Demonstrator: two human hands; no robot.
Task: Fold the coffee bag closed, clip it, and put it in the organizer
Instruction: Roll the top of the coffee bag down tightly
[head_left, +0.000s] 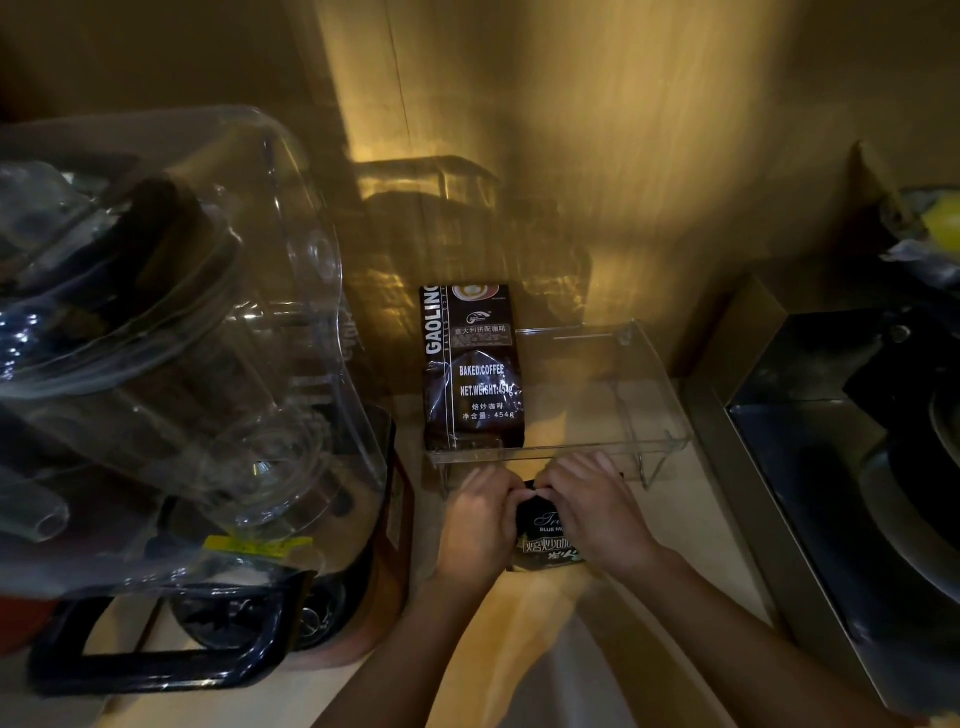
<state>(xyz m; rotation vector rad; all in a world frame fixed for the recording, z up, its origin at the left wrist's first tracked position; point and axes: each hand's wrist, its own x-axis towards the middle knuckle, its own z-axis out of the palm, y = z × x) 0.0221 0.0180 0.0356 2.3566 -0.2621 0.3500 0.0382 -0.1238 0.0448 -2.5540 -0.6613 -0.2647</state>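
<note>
A small dark coffee bag (545, 535) with white lettering stands on the counter just in front of the clear plastic organizer (649, 395). My left hand (480, 519) grips the bag's left upper side. My right hand (592, 506) grips the right upper side, with the fingertips of both hands meeting at the bag's top edge. The top of the bag is hidden under my fingers. No clip is visible. A second, taller dark coffee bag (470, 369) marked BAKED COFFEE stands upright in the organizer's left part.
A large clear plastic blender jug (171, 332) on a dark base (156, 660) fills the left side. A steel hob with a dark pan (883, 467) lies to the right. A wooden wall rises behind the organizer. The light is dim.
</note>
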